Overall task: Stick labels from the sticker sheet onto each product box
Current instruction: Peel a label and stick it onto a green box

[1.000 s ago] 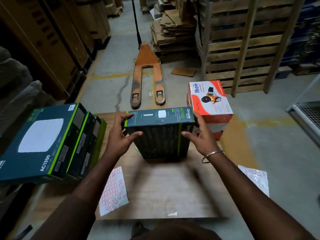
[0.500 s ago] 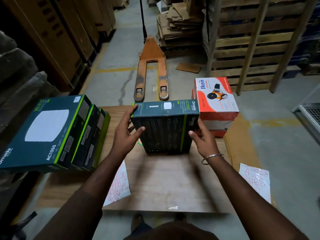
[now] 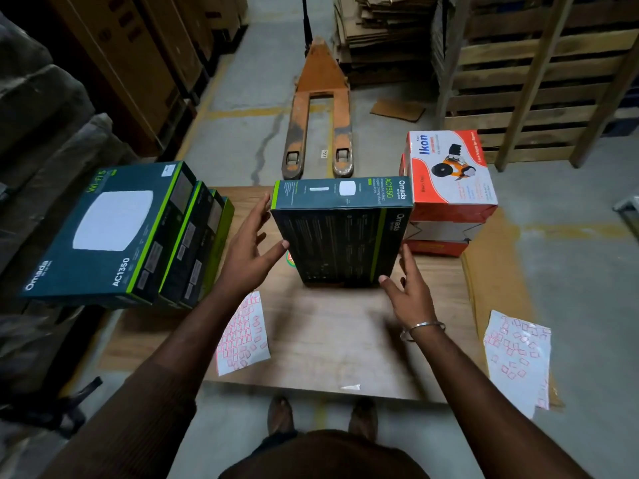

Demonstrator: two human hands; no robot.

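A dark teal Omada product box [image 3: 340, 242] stands on edge at the far middle of the wooden board [image 3: 332, 337]. My left hand [image 3: 250, 250] lies against its left side with straight fingers, the thumb tip touching the front corner. My right hand [image 3: 406, 292] is open with spread fingers just off the box's lower right corner. A sticker sheet [image 3: 242, 335] with red labels lies on the board under my left forearm. A second sticker sheet [image 3: 517, 354] lies at the right, over the board's edge.
Three more Omada boxes [image 3: 121, 233] lean in a row at the left. Red and white Ikon boxes [image 3: 449, 188] are stacked at the board's far right. An orange pallet jack [image 3: 320, 108] lies on the floor beyond. Wooden pallets [image 3: 539, 74] stand at the right.
Both hands have loosened from the standing box: the right hand has slid down and off its right side, and the left hand's fingers have straightened. The box stays upright.
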